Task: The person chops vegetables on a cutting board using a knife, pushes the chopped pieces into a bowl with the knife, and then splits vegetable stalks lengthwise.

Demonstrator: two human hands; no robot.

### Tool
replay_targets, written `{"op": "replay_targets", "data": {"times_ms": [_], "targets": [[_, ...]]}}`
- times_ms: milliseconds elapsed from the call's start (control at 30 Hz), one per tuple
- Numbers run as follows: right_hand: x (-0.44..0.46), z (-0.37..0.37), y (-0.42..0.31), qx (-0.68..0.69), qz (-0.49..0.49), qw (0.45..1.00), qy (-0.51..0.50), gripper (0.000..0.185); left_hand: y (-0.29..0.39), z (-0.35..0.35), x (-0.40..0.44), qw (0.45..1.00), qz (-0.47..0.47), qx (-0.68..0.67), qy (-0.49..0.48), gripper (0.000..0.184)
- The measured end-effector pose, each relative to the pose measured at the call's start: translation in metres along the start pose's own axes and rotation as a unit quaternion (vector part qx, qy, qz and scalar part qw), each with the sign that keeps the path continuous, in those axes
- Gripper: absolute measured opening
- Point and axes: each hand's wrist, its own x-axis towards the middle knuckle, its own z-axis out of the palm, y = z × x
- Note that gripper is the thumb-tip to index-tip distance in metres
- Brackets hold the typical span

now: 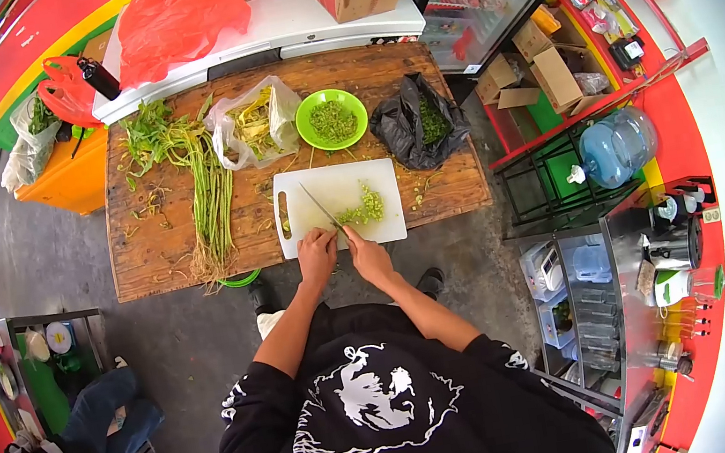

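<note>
To slice these greens well, curl your left fingertips back so the knuckles guide the flat of the knife [318, 203], set its tip lightly on the white cutting board [332, 181], and rock down in short, even strokes, pushing the chopped greens [366, 207] aside to the right so they don't crowd the edge. Your right hand [369, 256] grips the handle; your left hand [318, 251] is bent at the near side of the board, just beside the blade, but you can't tell from here whether it pinches a stem. The knife is over the board, left of its middle, with its long axis diagonal: the tip points away from you and to your left, the handle towards you. On the wooden table [452, 193], left of the board, 1 bundle of long stalks [211, 198] runs roughly away from you, roots at the near edge.
</note>
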Motion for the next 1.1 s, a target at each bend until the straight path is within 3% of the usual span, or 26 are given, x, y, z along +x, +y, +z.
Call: {"op": "replay_targets", "data": {"times_ms": [133, 300, 500, 733, 800, 867, 1100], "targets": [[-0.002, -0.015, -0.002, -0.016, 0.011, 0.999, -0.030, 0.041, -0.003, 0.003, 0.001, 1.000, -0.026, -0.007, -0.006, 0.012], [-0.015, 0.001, 0.008, -0.023, -0.006, 1.000, 0.008, 0.041, -0.005, 0.007, -0.001, 0.999, -0.043, -0.018, -0.016, 0.014], [-0.005, -0.008, 0.001, -0.019, 0.011, 1.000, -0.022, 0.041, 0.003, -0.002, -0.002, 1.000, 0.002, 0.010, -0.014, 0.014], [-0.018, -0.005, 0.006, -0.021, 0.031, 0.998, -0.041, 0.041, -0.013, 0.010, -0.001, 1.000, -0.010, -0.005, 0.000, 0.014], [-0.018, 0.006, 0.012, -0.038, -0.027, 0.999, 0.017, 0.043, -0.009, 0.007, -0.001, 1.000, -0.014, -0.009, -0.008, 0.014], [-0.013, 0.010, 0.015, -0.033, -0.026, 0.999, 0.019, 0.043, -0.001, 0.002, 0.001, 1.000, -0.009, 0.007, -0.017, 0.014], [-0.014, -0.011, 0.004, -0.022, -0.001, 0.999, -0.025, 0.043, -0.001, 0.003, -0.002, 1.000, -0.013, -0.008, -0.012, 0.016]]}}
